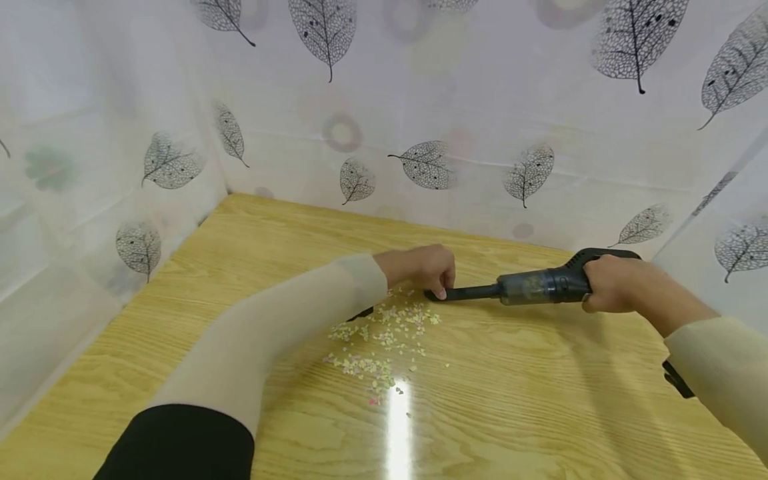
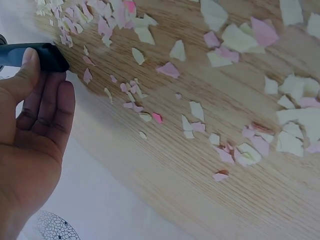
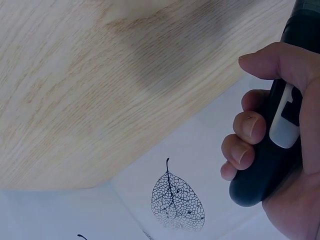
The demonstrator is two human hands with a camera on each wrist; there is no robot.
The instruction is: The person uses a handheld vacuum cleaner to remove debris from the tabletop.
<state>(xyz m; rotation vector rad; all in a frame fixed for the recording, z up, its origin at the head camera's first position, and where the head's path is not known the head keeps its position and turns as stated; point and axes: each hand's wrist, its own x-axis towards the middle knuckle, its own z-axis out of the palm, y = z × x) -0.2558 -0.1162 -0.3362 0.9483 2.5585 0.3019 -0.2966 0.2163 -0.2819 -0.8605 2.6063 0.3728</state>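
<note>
My right hand (image 1: 615, 283) grips the black handle of a handheld vacuum cleaner (image 1: 531, 287), its fingers curled round it in the right wrist view. The vacuum has a see-through dust cup and a slim dark nozzle (image 1: 474, 292) pointing left, low over the table. With thumb and fingers my left hand (image 1: 429, 267) pinches the nozzle's tip, as the left wrist view also shows. Scraps of torn paper (image 1: 384, 333), pale yellow, pink and white, lie scattered on the wood beside the nozzle tip and under my left forearm.
The wooden table (image 1: 510, 393) has light grain and a bright glare streak at its front. A pale curtain (image 1: 396, 113) printed with leaves stands along the back and both sides. Dark wrist straps show under both sleeves.
</note>
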